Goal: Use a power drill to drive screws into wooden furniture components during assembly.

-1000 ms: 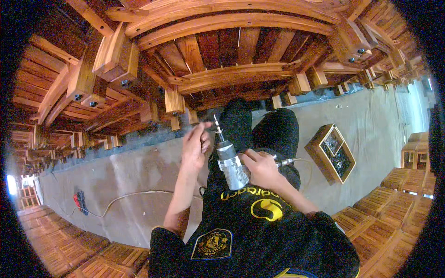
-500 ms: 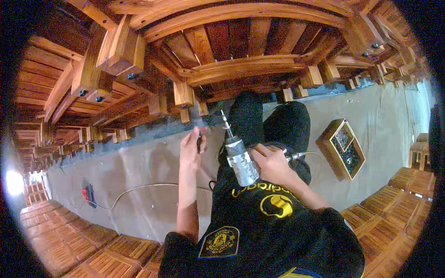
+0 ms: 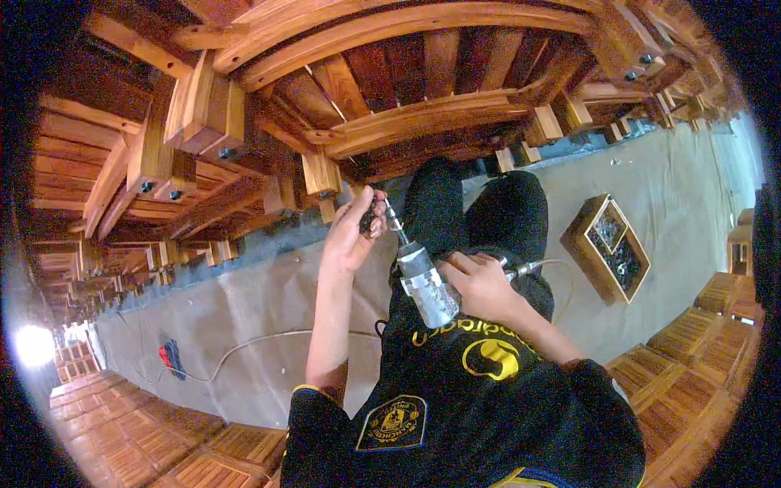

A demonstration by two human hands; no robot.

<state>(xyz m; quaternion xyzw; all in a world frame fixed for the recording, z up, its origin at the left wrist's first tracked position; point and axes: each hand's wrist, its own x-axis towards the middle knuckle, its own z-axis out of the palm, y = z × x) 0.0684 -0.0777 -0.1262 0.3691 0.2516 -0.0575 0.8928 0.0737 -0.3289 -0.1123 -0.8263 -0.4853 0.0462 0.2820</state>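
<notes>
My right hand [image 3: 480, 286] is wrapped round the handle of a silver air screwdriver [image 3: 426, 285], held over my lap with its bit tilted up and to the left. At the bit's tip [image 3: 389, 207] are the fingertips of my left hand [image 3: 350, 232], pinched together. Small dark pieces [image 3: 373, 220] show inside the curled left fingers; they are too small to name. Just beyond that hand is a wooden leg [image 3: 322, 173] of the slatted wooden furniture [image 3: 439, 114].
A wooden box [image 3: 608, 248] with two compartments of small dark and silver hardware lies on the grey floor at right. A hose [image 3: 277, 334] and a red-and-dark object [image 3: 172, 359] lie at left. Slatted wooden panels [image 3: 154, 435] line the near side.
My left hand has moved up and right, bringing its fingertips to the screwdriver's bit. The right hand keeps its grip on the screwdriver. The whole view has shifted slightly.
</notes>
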